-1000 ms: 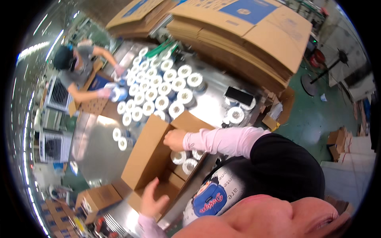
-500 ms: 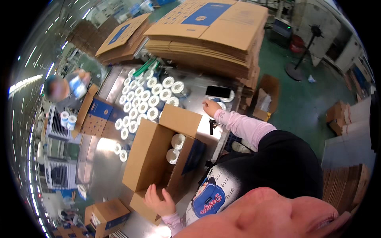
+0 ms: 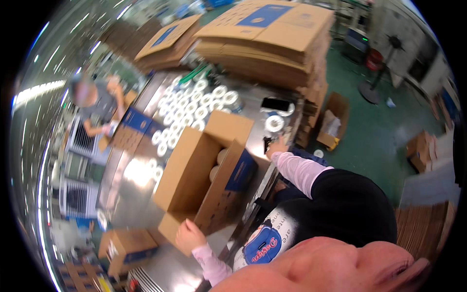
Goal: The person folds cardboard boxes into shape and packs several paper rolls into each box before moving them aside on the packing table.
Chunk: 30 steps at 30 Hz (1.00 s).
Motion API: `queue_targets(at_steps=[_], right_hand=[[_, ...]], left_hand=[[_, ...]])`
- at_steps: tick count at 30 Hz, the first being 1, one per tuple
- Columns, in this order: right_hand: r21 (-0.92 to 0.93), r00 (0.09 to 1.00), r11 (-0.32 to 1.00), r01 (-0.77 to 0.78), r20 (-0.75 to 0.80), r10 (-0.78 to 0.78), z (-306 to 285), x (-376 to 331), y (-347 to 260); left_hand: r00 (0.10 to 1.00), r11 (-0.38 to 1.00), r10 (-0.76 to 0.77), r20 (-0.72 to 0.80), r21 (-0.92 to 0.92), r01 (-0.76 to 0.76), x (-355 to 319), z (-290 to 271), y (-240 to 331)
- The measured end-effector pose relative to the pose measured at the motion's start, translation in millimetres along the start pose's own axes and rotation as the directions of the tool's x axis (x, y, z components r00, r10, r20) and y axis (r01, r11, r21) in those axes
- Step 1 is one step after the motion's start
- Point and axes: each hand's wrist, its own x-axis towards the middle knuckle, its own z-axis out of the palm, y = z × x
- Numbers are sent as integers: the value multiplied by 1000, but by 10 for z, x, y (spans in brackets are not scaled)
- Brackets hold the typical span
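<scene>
An open brown cardboard box (image 3: 187,170) with blue print lies on the steel table (image 3: 131,204), with two white rolls (image 3: 219,163) visible inside. My left hand (image 3: 188,235) grips the box's near flap at its lower corner. My right hand (image 3: 278,146), in a pink sleeve, reaches to the table's edge and rests by a small black object (image 3: 267,142); its fingers are too blurred to read. A larger white tape roll (image 3: 274,123) and a black phone (image 3: 275,103) lie just beyond that hand.
Many white rolls (image 3: 194,107) cover the table behind the box. Flat cartons are stacked high (image 3: 262,44) at the back. Another person (image 3: 95,104) works at the far left. A small closed carton (image 3: 127,246) and open boxes on the green floor (image 3: 333,121) stand nearby.
My right hand left the box's inside and moved out to the table's edge near the black object. My left hand stayed on the near flap. The view swung left.
</scene>
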Motion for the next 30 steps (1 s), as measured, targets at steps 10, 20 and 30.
queue_targets(at_steps=[10, 20, 30], right_hand=[[-69, 991, 989, -132, 3, 133, -2, -19, -448], [-87, 977, 973, -212, -57, 208, 115, 208, -234], [-389, 992, 912, -126, -21, 128, 485, 693, -6]], left_hand=[[977, 993, -119, -177, -9, 119, -118, 201, 40], [963, 985, -166, -213, -70, 155, -186, 155, 247], [947, 985, -167, -276, -95, 146, -321, 62, 380]])
